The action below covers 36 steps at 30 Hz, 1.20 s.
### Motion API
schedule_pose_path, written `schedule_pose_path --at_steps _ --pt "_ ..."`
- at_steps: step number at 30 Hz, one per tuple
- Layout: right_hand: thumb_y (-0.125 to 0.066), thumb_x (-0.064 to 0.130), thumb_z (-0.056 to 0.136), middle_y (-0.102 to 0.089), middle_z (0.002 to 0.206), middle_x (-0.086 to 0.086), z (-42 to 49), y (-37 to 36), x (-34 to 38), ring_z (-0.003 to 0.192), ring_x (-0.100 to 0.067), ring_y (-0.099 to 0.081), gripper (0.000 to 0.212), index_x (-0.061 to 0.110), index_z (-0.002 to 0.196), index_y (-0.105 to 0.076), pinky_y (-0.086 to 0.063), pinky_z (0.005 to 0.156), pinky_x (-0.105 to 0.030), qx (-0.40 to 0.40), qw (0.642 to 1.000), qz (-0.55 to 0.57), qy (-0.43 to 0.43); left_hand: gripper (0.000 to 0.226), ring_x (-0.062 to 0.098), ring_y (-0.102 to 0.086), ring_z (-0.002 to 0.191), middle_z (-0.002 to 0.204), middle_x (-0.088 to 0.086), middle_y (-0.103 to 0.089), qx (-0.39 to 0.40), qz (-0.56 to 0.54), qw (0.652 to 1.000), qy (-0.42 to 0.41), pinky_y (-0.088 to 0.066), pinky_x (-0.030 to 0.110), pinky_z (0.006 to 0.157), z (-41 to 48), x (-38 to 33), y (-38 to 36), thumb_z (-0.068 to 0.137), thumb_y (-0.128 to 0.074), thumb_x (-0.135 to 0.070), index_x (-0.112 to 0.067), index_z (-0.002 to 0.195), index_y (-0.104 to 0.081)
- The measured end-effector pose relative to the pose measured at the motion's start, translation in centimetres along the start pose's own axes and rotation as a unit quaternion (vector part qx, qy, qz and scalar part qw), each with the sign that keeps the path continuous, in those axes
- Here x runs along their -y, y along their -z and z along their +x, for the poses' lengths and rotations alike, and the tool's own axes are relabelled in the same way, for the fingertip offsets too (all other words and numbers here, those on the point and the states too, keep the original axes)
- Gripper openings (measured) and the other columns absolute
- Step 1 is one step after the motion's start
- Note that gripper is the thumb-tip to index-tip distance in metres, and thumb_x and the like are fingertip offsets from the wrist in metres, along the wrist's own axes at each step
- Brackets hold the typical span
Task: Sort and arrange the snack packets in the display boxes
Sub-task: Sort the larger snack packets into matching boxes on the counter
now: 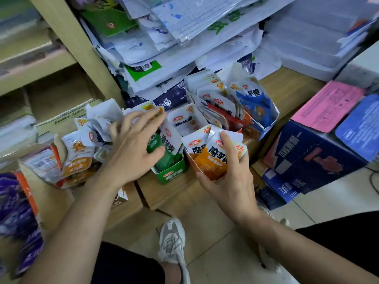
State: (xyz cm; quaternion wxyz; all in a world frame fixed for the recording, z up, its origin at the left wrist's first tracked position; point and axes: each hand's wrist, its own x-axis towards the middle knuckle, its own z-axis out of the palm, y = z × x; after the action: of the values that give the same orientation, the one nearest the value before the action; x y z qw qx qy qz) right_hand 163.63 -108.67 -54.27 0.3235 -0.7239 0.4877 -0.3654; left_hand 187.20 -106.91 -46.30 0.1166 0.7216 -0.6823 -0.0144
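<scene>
Sneaker (pixel 174 238) and dark shorts sit closest, down on the tiled floor, and both bare forearms reach up and away to the packets.

Right hand (pixel 229 181) first: it grips a bunch of orange packets (pixel 213 160), thumb on the left edge, fingers curled round the right, index finger laid straight up the front packet. That bunch stands upright at the mouth of the orange display box (pixel 190 158), just right of the green display box (pixel 170 173); whether it sits fully inside I cannot tell.

Over to the left hand (pixel 133 146): fingers spread and fairly straight, no grip on anything. The fingertips touch white packet tops on the far side, and the thumb lies against the green packets (pixel 162 152) standing in the green box.

Further back and to the right, a red display box (pixel 240 128) holds packets packed on edge, and beside it a blue display box (pixel 264 119) holds blue ones. A loose pile of packets (pixel 82 148) sprawls at the left, orange and white mixed, some crumpled.

All the boxes stand on brown cardboard cartons (pixel 164 193). On the right, a dark blue carton (pixel 307 156) with a pink sheet (pixel 326 105) on top. Far behind, a sagging heap of papers and plastic bags (pixel 184 37) leans over the display.
</scene>
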Motion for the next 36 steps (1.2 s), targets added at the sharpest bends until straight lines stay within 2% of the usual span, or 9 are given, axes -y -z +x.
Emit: schedule_pose_path --at_steps 3,7,13,18,22,25,28,31,36 --pt "-0.08 0.05 0.078 -0.03 0.145 -0.004 1.2 -0.5 0.9 0.132 -0.024 -0.042 0.108 0.04 0.157 -0.007 -0.049 0.096 -0.037 0.035 0.998 -0.048 0.004 0.082 0.015 -0.023 0.146 0.164 -0.016 -0.023 0.003 0.003 0.999 -0.037 -0.012 0.043 0.111 0.1 -0.1 -0.4 0.08 -0.044 -0.069 -0.042 0.156 -0.027" --pt "-0.072 0.068 0.075 -0.037 0.128 -0.009 2.6 -0.2 1.8 0.119 -0.032 -0.044 0.112 0.042 0.156 0.001 -0.05 0.08 -0.041 0.053 0.984 -0.168 0.018 0.072 0.015 -0.049 0.118 0.128 -0.013 -0.056 -0.058 0.03 0.998 -0.017 -0.026 0.045 0.1 1.1 0.3 -0.7 0.068 -0.051 -0.092 -0.037 0.114 -0.057" --pt "-0.068 0.073 0.076 -0.035 0.128 -0.008 3.0 0.6 2.3 0.12 -0.034 -0.048 0.112 0.05 0.153 0.01 -0.052 0.074 -0.042 0.083 0.977 -0.194 -0.007 0.015 0.018 -0.055 0.086 0.081 -0.013 -0.054 -0.135 -0.05 0.989 -0.042 -0.023 0.037 0.081 -0.2 2.5 0.7 0.071 -0.06 -0.041 -0.03 0.069 -0.05" --pt "-0.08 0.051 0.079 -0.037 0.141 -0.009 1.9 0.1 2.2 0.124 -0.032 -0.051 0.114 0.049 0.155 0.005 -0.051 0.086 -0.044 0.069 0.988 -0.134 0.019 0.037 0.012 -0.06 0.099 0.109 -0.015 -0.059 -0.073 -0.128 0.988 -0.038 -0.035 0.04 0.096 -0.6 3.1 1.0 0.076 -0.067 -0.035 -0.031 0.113 -0.067" --pt "-0.078 0.033 0.085 -0.037 0.133 0.001 1.1 -0.1 1.9 0.109 -0.026 -0.059 0.103 0.049 0.155 -0.005 -0.056 0.085 -0.051 0.074 0.991 -0.104 0.037 0.081 0.016 -0.035 0.138 0.16 -0.011 -0.035 -0.01 0.038 0.999 -0.024 -0.023 0.042 0.106 0.9 2.8 0.7 0.078 -0.052 -0.054 -0.037 0.156 -0.033" --pt "-0.078 0.026 0.087 -0.039 0.128 0.008 0.6 -0.7 2.3 0.097 -0.016 -0.064 0.091 0.042 0.156 -0.02 -0.06 0.077 -0.042 0.05 0.991 -0.1 0.072 0.086 0.014 -0.042 0.135 0.15 -0.01 -0.049 0.003 0.035 0.999 -0.016 -0.019 0.037 0.1 1.8 2.4 0.5 0.076 -0.05 -0.054 -0.035 0.157 -0.029" --pt "-0.079 0.019 0.085 -0.03 0.116 0.011 0.7 -1.2 2.8 0.091 -0.013 -0.059 0.085 0.034 0.154 -0.032 -0.055 0.066 -0.03 0.01 0.986 -0.12 0.116 0.064 0.013 -0.052 0.115 0.111 -0.015 -0.059 -0.014 -0.012 1.0 -0.01 -0.019 0.034 0.088 2.0 3.0 0.5 0.073 -0.055 -0.056 -0.038 0.135 -0.055" --pt "-0.08 0.014 0.081 -0.033 0.12 -0.004 1.0 -1.5 3.4 0.1 -0.015 -0.042 0.076 0.024 0.148 -0.046 -0.049 0.067 -0.031 -0.031 0.976 -0.145 0.162 0.039 0.008 -0.054 0.094 0.092 -0.016 -0.058 -0.055 -0.07 0.996 -0.027 -0.022 0.033 0.089 1.7 3.9 0.3 0.075 -0.054 -0.067 -0.032 0.082 -0.069" --pt "-0.057 0.053 0.093 -0.045 0.129 -0.014 1.3 -2.5 3.7 0.118 -0.035 -0.039 0.057 0.029 0.143 -0.052 -0.042 0.091 -0.047 0.058 0.938 -0.29 0.181 0.03 0.011 -0.061 0.085 0.085 -0.009 -0.066 -0.079 -0.147 0.985 -0.033 -0.034 0.037 0.094 1.0 4.9 0.4 0.079 -0.067 -0.049 -0.025 0.062 -0.062"
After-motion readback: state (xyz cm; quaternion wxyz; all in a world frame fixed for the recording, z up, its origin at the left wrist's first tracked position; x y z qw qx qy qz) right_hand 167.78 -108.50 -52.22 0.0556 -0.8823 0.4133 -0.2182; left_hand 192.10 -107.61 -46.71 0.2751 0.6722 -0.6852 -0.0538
